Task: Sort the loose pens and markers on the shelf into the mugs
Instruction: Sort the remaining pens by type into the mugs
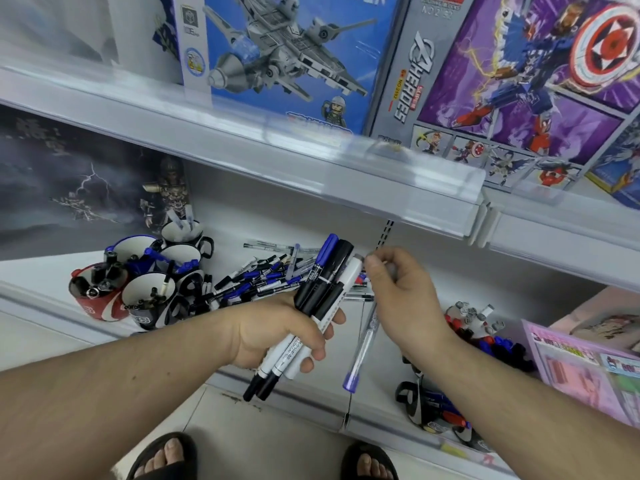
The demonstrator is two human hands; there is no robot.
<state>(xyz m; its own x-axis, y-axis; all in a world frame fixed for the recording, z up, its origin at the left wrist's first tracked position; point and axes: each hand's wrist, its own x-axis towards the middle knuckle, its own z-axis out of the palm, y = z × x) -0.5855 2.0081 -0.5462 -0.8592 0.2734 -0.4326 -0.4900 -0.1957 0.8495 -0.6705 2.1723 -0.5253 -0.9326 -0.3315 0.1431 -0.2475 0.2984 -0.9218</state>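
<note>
Left hand: your left hand (277, 334) grips a bundle of markers (311, 306).
Right hand: your right hand (401, 292) pinches a clear pen (363, 344), tip hanging down.
Loose pens: pile (263, 275) on the shelf (377, 386).
Mugs: cluster (149, 271) left of the pile.

The black-and-white mugs (420, 407) by the right forearm (519, 386) are half hidden behind it; small print on the white marker barrels (289, 355) is too blurred to read.
</note>
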